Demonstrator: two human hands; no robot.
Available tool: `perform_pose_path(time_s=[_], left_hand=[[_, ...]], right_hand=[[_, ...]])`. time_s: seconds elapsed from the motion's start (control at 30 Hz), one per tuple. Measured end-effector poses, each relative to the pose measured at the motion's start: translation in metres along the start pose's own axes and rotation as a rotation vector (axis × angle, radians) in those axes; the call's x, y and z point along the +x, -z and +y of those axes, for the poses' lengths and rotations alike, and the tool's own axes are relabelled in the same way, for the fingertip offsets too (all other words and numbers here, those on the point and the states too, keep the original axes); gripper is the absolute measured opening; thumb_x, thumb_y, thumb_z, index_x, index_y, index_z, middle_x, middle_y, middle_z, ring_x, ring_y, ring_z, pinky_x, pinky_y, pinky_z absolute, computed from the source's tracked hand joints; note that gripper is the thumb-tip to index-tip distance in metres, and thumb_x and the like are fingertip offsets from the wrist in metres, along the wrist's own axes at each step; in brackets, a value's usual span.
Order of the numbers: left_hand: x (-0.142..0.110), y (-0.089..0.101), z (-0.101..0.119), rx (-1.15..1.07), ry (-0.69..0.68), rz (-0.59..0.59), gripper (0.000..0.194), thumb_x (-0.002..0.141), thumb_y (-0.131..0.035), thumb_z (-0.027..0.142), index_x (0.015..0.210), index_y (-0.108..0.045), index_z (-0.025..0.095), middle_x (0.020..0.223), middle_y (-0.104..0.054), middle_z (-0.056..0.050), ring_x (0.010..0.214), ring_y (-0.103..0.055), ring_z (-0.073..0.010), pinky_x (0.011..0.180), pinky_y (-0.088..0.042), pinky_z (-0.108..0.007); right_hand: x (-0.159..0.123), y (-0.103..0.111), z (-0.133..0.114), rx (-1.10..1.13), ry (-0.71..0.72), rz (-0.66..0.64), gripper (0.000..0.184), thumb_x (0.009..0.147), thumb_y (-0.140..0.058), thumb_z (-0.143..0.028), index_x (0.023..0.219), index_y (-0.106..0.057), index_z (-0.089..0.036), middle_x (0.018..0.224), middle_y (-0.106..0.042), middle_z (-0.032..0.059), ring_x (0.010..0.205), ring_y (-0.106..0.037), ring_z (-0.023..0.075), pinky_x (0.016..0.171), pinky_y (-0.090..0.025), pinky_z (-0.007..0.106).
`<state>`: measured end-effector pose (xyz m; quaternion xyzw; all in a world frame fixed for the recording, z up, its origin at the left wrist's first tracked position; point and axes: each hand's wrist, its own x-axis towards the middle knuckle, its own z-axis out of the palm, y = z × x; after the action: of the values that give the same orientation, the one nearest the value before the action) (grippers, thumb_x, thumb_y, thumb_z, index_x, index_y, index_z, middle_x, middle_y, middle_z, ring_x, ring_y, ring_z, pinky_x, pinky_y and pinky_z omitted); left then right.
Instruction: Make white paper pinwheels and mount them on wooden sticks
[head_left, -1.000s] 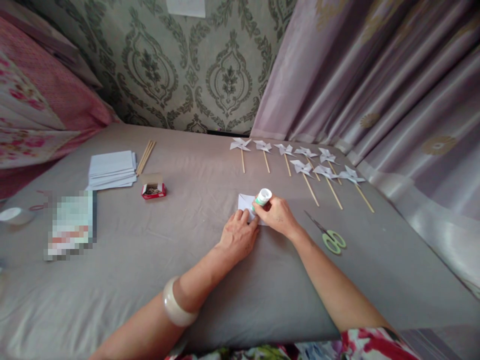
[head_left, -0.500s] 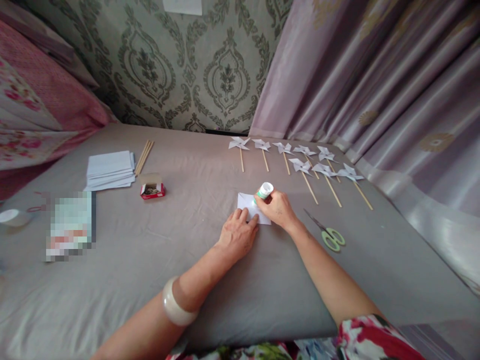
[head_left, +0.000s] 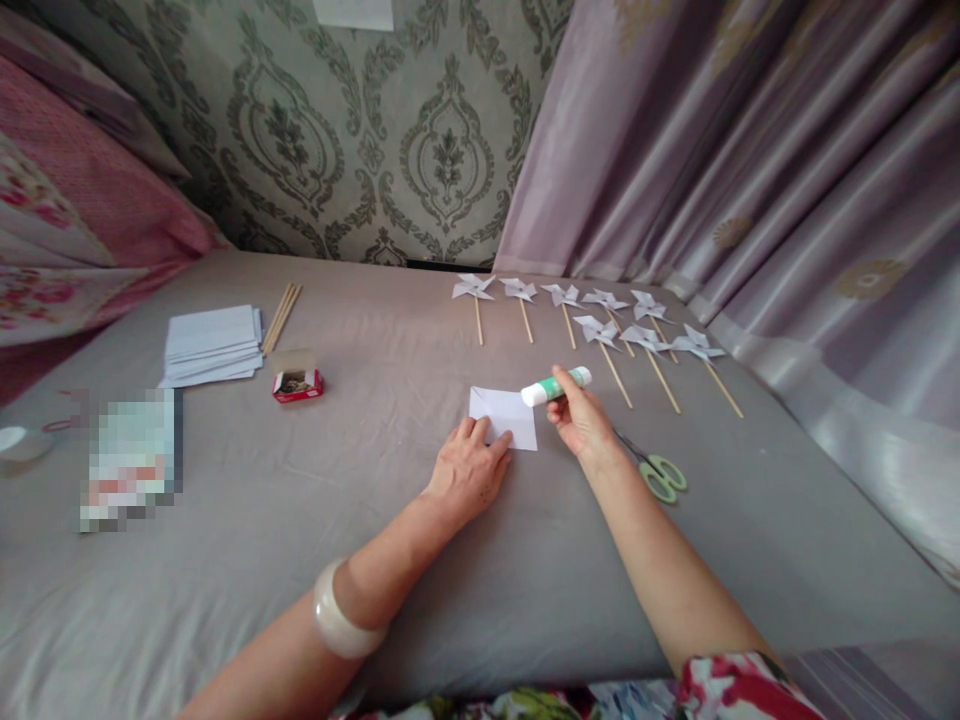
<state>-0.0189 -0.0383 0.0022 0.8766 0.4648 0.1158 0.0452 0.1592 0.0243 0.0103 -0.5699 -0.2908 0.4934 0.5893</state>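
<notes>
A small square of white paper (head_left: 514, 412) lies on the grey cloth in front of me. My left hand (head_left: 470, 465) rests on its lower left part, fingers spread and pressing it flat. To the right of the paper, my right hand (head_left: 581, 415) grips a green and white glue stick (head_left: 556, 386), lifted and tilted with its white end toward the paper. Green-handled scissors (head_left: 660, 475) lie just beyond my right wrist, their blades partly hidden by it.
Several white paper pinwheels (head_left: 598, 332) on wooden sticks lie at the back right. At the left are stacked white paper sheets (head_left: 210, 345), wooden sticks (head_left: 282, 318), a small red box (head_left: 298, 386) with small items inside, a blurred packet (head_left: 129, 455) and a white roll (head_left: 22, 442).
My right hand has lifted the glue stick off the paper, moved it right and turned it to lie nearly level. My left hand stays on the paper. The view has shifted slightly.
</notes>
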Motion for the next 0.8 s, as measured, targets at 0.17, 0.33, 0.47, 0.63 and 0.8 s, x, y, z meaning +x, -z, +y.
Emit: perform_pose_path(time_s=[0.17, 0.33, 0.47, 0.63, 0.8], left_hand=[[0.0, 0.001, 0.0, -0.011, 0.011, -0.005, 0.039, 0.093, -0.04, 0.033, 0.128, -0.052, 0.022, 0.115, -0.052, -0.012, 0.104, -0.047, -0.026, 0.09, -0.045, -0.039], [0.001, 0.003, 0.001, -0.034, 0.03, -0.024, 0.037, 0.092, -0.041, 0.032, 0.127, -0.052, 0.023, 0.128, -0.048, -0.012, 0.107, -0.047, -0.0253, 0.093, -0.043, -0.04], [0.002, 0.004, 0.002, -0.031, 0.031, -0.035, 0.038, 0.092, -0.041, 0.032, 0.127, -0.051, 0.02, 0.137, -0.042, -0.014, 0.11, -0.046, -0.0275, 0.094, -0.042, -0.043], [0.002, 0.004, 0.002, -0.04, 0.022, -0.035, 0.035, 0.092, -0.041, 0.031, 0.122, -0.054, 0.019, 0.134, -0.046, -0.014, 0.109, -0.046, -0.0276, 0.093, -0.043, -0.044], [0.002, 0.003, 0.002, -0.019, 0.03, -0.023, 0.036, 0.091, -0.043, 0.031, 0.124, -0.053, 0.021, 0.133, -0.047, -0.014, 0.11, -0.046, -0.0276, 0.092, -0.043, -0.044]], right_hand=[[-0.004, -0.001, 0.006, -0.17, 0.092, -0.022, 0.038, 0.064, -0.072, -0.052, 0.065, -0.053, -0.019, 0.047, -0.054, -0.0037, 0.039, -0.048, 0.0098, 0.034, -0.038, 0.02], [-0.021, -0.009, 0.006, -0.579, 0.396, -0.19, 0.028, 0.071, -0.064, -0.043, 0.079, -0.063, -0.016, 0.067, -0.067, 0.0031, 0.061, -0.062, 0.0164, 0.057, -0.048, 0.025], [-0.033, -0.015, 0.004, -0.802, 0.553, -0.252, 0.022, 0.075, -0.059, -0.036, 0.083, -0.063, -0.016, 0.075, -0.069, 0.0054, 0.068, -0.063, 0.0178, 0.064, -0.047, 0.026], [-0.028, -0.02, 0.004, -0.95, 0.651, -0.268, 0.02, 0.077, -0.056, -0.035, 0.082, -0.063, -0.017, 0.071, -0.068, 0.0059, 0.062, -0.061, 0.017, 0.062, -0.045, 0.026], [-0.021, -0.018, 0.004, -1.005, 0.716, -0.255, 0.02, 0.077, -0.055, -0.035, 0.079, -0.063, -0.017, 0.069, -0.067, 0.0056, 0.062, -0.061, 0.0177, 0.063, -0.045, 0.027]])
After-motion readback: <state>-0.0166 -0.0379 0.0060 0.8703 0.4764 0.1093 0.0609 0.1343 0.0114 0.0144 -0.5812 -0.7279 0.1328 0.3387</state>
